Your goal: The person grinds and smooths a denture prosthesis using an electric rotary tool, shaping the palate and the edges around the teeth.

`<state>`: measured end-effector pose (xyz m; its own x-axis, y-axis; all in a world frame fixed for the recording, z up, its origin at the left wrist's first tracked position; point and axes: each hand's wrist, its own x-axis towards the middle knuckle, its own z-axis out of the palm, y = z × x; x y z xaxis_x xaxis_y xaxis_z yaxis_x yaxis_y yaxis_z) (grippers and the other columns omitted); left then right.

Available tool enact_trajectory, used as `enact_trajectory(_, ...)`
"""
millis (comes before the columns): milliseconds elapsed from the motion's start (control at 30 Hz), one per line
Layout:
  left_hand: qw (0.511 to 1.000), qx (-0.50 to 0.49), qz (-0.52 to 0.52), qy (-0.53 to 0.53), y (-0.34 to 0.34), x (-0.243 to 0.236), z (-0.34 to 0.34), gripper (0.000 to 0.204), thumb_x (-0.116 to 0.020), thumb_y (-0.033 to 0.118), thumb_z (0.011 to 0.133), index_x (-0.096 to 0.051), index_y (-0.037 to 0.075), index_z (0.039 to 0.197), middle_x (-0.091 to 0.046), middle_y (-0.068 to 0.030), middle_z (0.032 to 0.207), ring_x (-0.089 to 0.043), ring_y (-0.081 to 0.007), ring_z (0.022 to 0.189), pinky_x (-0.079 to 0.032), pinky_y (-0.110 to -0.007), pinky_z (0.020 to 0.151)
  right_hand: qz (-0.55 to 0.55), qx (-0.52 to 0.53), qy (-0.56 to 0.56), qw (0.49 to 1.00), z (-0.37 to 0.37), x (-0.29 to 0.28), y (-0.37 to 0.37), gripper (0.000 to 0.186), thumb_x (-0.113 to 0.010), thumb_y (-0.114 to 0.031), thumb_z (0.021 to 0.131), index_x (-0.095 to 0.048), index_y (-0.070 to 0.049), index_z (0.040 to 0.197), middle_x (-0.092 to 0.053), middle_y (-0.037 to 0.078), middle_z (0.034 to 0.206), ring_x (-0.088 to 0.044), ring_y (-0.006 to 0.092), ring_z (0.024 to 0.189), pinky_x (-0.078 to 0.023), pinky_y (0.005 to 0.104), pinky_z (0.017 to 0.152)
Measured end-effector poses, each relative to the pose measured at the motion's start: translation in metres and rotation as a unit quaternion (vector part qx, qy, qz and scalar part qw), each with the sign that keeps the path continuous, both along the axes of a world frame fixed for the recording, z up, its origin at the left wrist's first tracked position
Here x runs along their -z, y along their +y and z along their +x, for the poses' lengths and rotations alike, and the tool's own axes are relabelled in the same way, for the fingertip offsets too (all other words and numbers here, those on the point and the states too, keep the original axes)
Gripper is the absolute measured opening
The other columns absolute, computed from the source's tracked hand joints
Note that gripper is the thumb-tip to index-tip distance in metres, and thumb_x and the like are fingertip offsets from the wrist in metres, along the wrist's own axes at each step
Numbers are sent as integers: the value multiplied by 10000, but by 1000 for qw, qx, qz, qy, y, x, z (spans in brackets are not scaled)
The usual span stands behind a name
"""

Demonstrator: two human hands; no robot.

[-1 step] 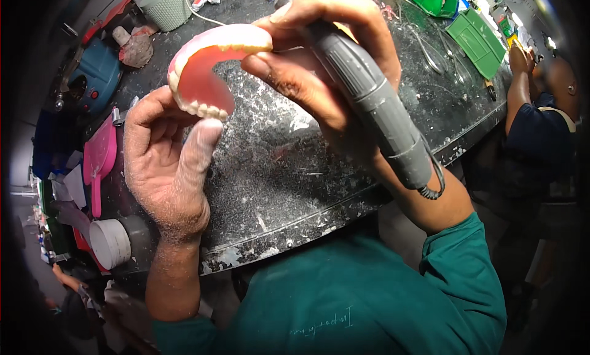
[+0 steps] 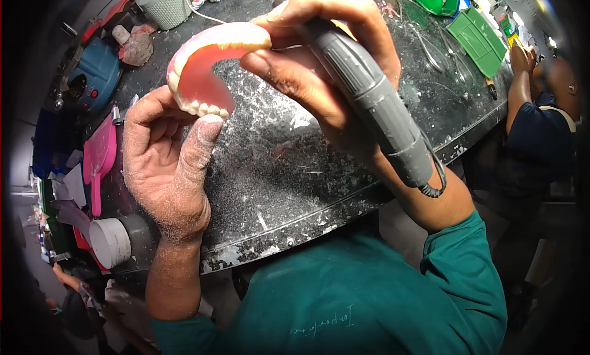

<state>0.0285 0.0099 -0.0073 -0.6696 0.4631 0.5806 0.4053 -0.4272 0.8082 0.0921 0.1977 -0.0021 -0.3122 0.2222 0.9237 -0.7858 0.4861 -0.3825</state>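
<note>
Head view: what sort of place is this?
Likely a dental lab or denture workshop. The left hand holds a pink denture with whitish teeth, the right hand a grey corded handpiece, over a black worktop marked with white.

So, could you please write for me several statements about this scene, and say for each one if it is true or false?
1. The right hand holds a grey handpiece. True.
2. The left hand holds nothing. False: it grips one end of the denture.
3. The left hand is dusty. True.
4. The pink scoop is to the right of the denture. False: it is to the left.
5. The table is white and spotless. False: it is black, with many pale marks.
6. The white tub is on the left side of the picture. True.
</note>
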Motion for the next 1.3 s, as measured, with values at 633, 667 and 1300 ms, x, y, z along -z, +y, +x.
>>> enact_trajectory(633, 980, 106, -44, -160, -3, -8, 1, 260, -665, 91, 928, -592, -75, 1114, -683, -148, 988, -671, -165, 859, -545, -287, 826, -15, 4, -95, 995, 4, 5, -2, 244, -671, 4, 894, -598, -33, 1123, -655, 67, 993, -646, 123, 912, -527, 264, 803)
enact_trajectory(667, 976, 122, -44, -174, -2, -8, 2, 256, -653, 103, 933, -602, -78, 1107, -682, -148, 986, -669, -167, 843, -545, -285, 808, -11, 9, -100, 995, 4, 6, -2, 243, -679, 0, 891, -603, -34, 1120, -652, 64, 993, -649, 125, 915, -529, 264, 807)
enact_trajectory(1300, 923, 268, -28, -273, -3, -14, -12, 389, -525, 378, 992, -601, 2, 1059, -603, -96, 840, -577, -203, 893, -460, -330, 810, -140, -156, -153, 966, -1, 6, -8, 349, -789, -93, 842, -586, -24, 1118, -696, 105, 1038, -674, 148, 958, -554, 292, 849)
